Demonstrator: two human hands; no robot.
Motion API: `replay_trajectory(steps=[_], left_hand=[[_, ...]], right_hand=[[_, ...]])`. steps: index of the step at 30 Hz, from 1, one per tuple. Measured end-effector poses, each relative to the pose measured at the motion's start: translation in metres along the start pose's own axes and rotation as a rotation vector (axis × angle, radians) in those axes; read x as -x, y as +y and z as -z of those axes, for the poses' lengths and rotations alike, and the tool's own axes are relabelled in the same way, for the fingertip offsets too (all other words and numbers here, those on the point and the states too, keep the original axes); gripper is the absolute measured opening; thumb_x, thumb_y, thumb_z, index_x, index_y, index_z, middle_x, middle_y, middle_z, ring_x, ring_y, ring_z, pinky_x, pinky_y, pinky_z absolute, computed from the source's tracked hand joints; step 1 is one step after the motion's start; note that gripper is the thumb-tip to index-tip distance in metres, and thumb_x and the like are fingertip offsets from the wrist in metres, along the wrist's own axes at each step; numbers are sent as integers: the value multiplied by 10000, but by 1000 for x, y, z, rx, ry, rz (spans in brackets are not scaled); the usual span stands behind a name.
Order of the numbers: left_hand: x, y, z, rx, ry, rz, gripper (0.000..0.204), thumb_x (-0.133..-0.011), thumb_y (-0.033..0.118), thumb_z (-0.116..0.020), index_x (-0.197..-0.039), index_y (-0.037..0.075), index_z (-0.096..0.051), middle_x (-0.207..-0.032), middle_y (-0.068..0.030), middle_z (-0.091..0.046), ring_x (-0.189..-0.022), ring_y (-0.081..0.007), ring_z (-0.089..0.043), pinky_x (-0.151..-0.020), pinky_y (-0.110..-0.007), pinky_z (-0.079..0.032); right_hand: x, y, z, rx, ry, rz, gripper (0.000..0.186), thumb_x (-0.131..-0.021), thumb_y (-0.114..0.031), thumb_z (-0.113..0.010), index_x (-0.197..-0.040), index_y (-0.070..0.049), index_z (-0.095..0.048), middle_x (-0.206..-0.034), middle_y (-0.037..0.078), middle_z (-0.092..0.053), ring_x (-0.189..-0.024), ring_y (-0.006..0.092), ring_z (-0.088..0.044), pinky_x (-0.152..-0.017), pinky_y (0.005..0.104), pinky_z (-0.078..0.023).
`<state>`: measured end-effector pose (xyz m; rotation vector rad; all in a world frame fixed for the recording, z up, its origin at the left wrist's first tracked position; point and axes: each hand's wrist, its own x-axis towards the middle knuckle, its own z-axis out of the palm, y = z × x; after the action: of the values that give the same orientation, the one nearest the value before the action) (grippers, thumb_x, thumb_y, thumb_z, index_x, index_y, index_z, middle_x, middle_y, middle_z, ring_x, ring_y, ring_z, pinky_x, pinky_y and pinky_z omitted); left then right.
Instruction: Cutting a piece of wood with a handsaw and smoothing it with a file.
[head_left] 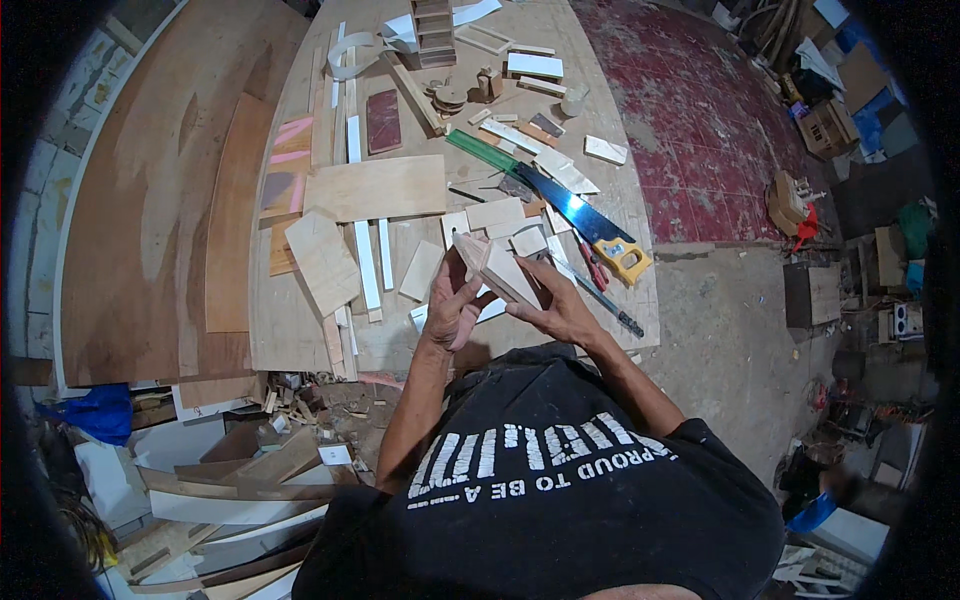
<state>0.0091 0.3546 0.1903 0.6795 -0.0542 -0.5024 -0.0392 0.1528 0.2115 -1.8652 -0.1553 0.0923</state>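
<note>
1. Wooden piece [508, 278]: one, pale and block-like, with a pointed end toward the upper left. It is held between the two hands, in front of the person's chest, seen against the near part of the worktable [630, 335].
2. Hands: two. The left hand [453, 307] grips the piece near its pointed end, on the left, thumb toward the body. The right hand [553, 308] grips the opposite end, its thumb along the near side; some fingers of both hands are hidden behind the wood.
3. Saw: one handsaw [570, 205] with a yellow handle, lying diagonally beyond the piece and to its right; one green strip [482, 150] lies in line with its far end.
4. Pliers: one red-handled pair [594, 266], just right of the piece, near the saw's handle.
5. Boards: one broad plywood rectangle [376, 188] lies beyond the left hand; one tilted pale board [322, 262] lies to that hand's left.
6. Dark red rectangle: one [383, 122], farther off, beyond the plywood.
7. Open wooden frame: one [485, 39], near the far end.
8. Small offcuts [495, 214]: many, overlapping too much to count exactly, spread beyond the hands.
</note>
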Motion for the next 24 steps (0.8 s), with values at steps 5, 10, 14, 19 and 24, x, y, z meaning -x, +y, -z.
replay_trajectory(steps=[5, 10, 14, 19, 24], left_hand=[[-2, -10, -12, -191, 91, -22, 805, -843, -42, -710, -1494, 156, -279, -1353, -97, -529, -1232, -255, -551, -1002, -427, -529], [0, -8, -18, -219, 144, -29, 833, -820, -58, -727, -1490, 150, -277, -1311, -106, -549, -1173, -246, -588, -955, -408, -556], [2, -6, -16, -184, 82, -63, 757, -846, -47, -694, -1475, 127, -311, -1277, -124, -576, -1157, -257, -605, -951, -407, -561], [-1, -7, 5, -67, 16, 0, 591, -942, 31, -608, -1476, 87, -361, -1302, -101, -581, -1193, -226, -585, -989, -417, -533], [-7, -19, 2, -180, 131, -78, 480, -946, 57, -645, -1397, 31, -483, -1266, -74, -607, -1131, -155, -602, -944, -319, -522]], right_hand=[[0, 16, -3, -98, -18, -17, 763, -831, -315, -812, -1436, 1, -472, -1277, 166, -561, -1187, 255, -545, -1034, 365, -425], [-1, 12, -2, -145, -46, -85, 726, -850, -384, -766, -1418, -18, -502, -1341, 213, -539, -1233, 321, -537, -1020, 412, -452], [1, 7, -2, -82, -19, -109, 732, -856, -416, -752, -1416, -17, -501, -1340, 220, -521, -1229, 321, -531, -1008, 396, -458], [-1, 28, 5, -450, 88, -387, 503, -1007, -393, -567, -1345, -20, -554, -1156, 100, -618, -1111, 181, -563, -932, 338, -465], [-4, 25, 3, -711, 71, -419, 480, -1036, -403, -513, -1321, -21, -569, -1166, 56, -623, -1064, 134, -562, -908, 292, -455]])
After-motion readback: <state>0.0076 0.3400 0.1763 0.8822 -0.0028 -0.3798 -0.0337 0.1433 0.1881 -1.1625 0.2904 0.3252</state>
